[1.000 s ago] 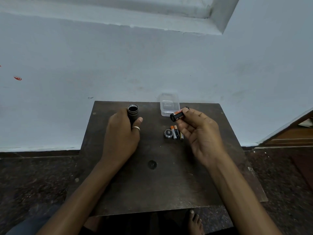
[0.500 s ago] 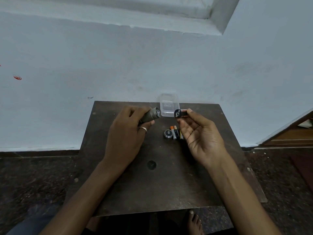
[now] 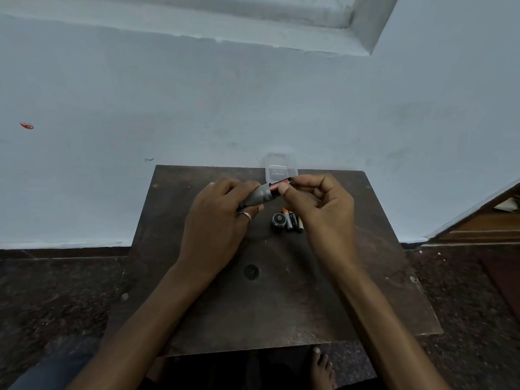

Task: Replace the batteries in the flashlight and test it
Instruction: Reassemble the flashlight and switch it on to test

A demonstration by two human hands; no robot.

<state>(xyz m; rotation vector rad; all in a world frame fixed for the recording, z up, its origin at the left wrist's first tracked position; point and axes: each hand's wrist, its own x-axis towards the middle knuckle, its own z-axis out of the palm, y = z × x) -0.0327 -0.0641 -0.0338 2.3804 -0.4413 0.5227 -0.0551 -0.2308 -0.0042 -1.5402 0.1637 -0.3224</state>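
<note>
My left hand (image 3: 216,220) grips the grey flashlight body (image 3: 259,196), held above the table with its open end pointing right. My right hand (image 3: 318,204) pinches a black battery holder (image 3: 278,187) with orange-labelled cells. The holder's left end sits partly inside the flashlight's open end. On the table below lie the round flashlight end cap (image 3: 278,220) and a few loose batteries (image 3: 292,220), side by side, partly hidden by my right hand.
A clear plastic box (image 3: 281,170) stands at the far edge of the small dark wooden table (image 3: 253,311), against a pale wall. A dark round mark (image 3: 251,271) sits mid-table. A bare foot (image 3: 320,367) shows below the near edge.
My left hand tipped the flashlight from upright to pointing right and lifted it. My right hand brought the battery holder leftward, and its end now sits in the flashlight's opening.
</note>
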